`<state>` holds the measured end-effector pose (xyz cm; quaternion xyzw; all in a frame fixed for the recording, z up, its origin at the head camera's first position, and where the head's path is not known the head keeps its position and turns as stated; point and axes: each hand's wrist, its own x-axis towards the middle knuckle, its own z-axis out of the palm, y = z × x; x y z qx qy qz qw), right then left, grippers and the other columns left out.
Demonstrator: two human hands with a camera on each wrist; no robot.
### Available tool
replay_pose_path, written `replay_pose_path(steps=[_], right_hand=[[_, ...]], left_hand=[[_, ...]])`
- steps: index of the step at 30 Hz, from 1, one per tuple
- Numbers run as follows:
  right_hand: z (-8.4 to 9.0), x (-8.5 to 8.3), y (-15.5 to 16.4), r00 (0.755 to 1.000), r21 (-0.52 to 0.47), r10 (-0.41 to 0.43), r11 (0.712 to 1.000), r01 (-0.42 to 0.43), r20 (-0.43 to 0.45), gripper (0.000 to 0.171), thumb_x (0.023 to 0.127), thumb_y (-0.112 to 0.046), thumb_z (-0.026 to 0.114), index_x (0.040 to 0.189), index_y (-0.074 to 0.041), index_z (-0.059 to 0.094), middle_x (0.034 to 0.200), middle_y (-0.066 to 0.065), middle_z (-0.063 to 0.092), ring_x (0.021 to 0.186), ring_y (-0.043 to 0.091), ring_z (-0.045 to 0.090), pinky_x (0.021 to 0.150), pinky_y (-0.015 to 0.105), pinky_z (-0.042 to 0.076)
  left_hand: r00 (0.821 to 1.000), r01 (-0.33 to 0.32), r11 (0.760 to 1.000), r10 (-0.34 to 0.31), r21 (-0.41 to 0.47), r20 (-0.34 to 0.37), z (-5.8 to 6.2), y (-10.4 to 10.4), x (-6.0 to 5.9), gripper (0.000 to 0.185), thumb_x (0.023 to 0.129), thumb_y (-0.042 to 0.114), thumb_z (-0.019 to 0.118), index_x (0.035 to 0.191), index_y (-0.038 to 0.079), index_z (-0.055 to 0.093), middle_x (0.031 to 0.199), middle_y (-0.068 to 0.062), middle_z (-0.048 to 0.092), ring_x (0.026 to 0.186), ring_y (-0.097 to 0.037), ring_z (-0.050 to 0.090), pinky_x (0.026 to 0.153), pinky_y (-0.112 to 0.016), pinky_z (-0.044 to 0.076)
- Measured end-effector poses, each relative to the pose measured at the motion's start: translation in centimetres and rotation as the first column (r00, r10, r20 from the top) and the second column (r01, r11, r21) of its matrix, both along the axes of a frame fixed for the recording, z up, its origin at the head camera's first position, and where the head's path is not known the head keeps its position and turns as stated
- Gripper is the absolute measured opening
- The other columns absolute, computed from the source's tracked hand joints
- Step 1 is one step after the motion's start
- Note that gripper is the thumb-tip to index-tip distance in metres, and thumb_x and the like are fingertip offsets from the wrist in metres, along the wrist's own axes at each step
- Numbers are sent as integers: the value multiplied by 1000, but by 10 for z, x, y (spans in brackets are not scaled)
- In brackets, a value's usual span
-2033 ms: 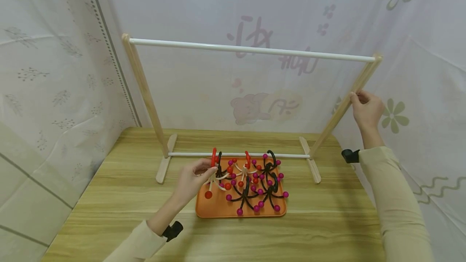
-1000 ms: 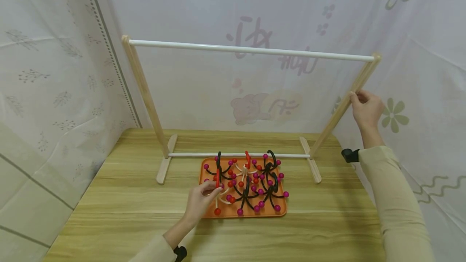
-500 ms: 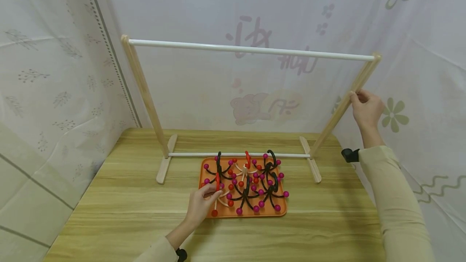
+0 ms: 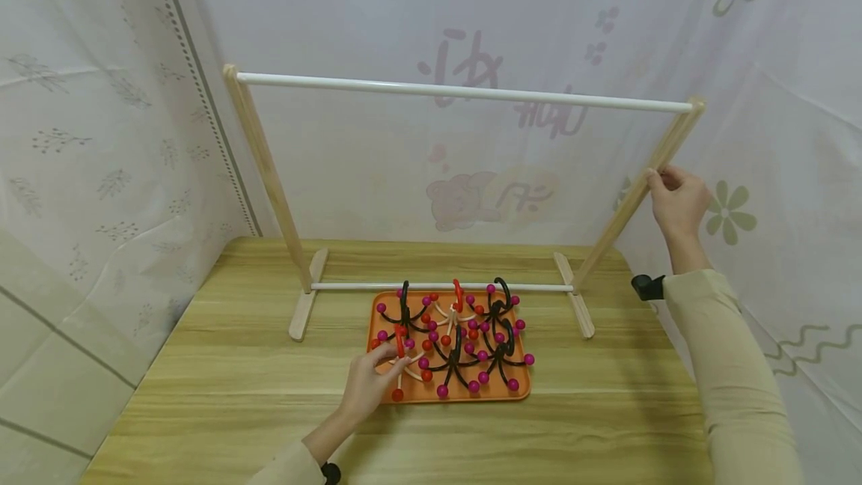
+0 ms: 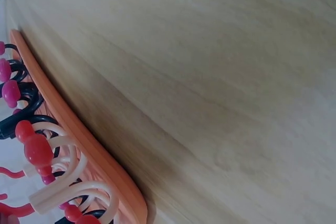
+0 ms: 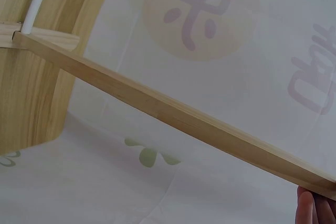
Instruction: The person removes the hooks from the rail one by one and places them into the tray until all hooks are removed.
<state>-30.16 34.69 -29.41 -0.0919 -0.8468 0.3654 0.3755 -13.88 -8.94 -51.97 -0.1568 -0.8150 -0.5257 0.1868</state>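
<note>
My left hand (image 4: 367, 384) pinches the red hook of a hanger with cream arms and red ball tips (image 4: 400, 344) at the front left of the orange tray (image 4: 458, 397). In the left wrist view this hanger's cream arms (image 5: 68, 192) overlap the tray's edge. Beside it on the tray stand several black hangers with magenta balls (image 4: 453, 359). Another red-hooked cream hanger (image 4: 459, 296) stands at the back middle of the tray. Up on the right, my right hand (image 4: 682, 204) holds the right wooden post (image 4: 616, 219) between thumb and fingers; fingertips (image 6: 306, 207) show underneath it in the right wrist view.
The wooden rack has a white top bar (image 4: 465, 92) and a white lower bar (image 4: 350, 286) just behind the tray. Its left post (image 4: 269, 178) and feet (image 4: 308, 313) stand on the wood-grain table (image 4: 222, 395). Patterned cloth (image 4: 377, 193) hangs behind.
My left hand has come down toward the tray's front left with the red-hooked cream hanger, then shifted only slightly in the last half second. My right hand keeps its place on the post.
</note>
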Motion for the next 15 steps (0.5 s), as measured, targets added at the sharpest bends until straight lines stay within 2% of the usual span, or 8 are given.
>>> replay_pose_path(steps=[9,15], right_hand=[[1,0,-1,1000,20,-2,1000,2,-5,34,84,-31,58,97,-1,68,78,-3,63,59,-11,43,60,13,36],[1,1,-1,1000,7,8,1000,-8,5,35,84,-32,57,98,-1,67,74,-9,59,60,-8,44,61,13,36]], left_hand=[[999,-41,999,41,-20,18,8,-10,-2,12,75,16,71,84,10,67,82,2,65,79,-18,62,70,-34,50],[997,-83,996,83,-37,-9,24,-31,-15,12,80,14,65,90,7,67,88,0,66,83,-20,61,68,-39,49]])
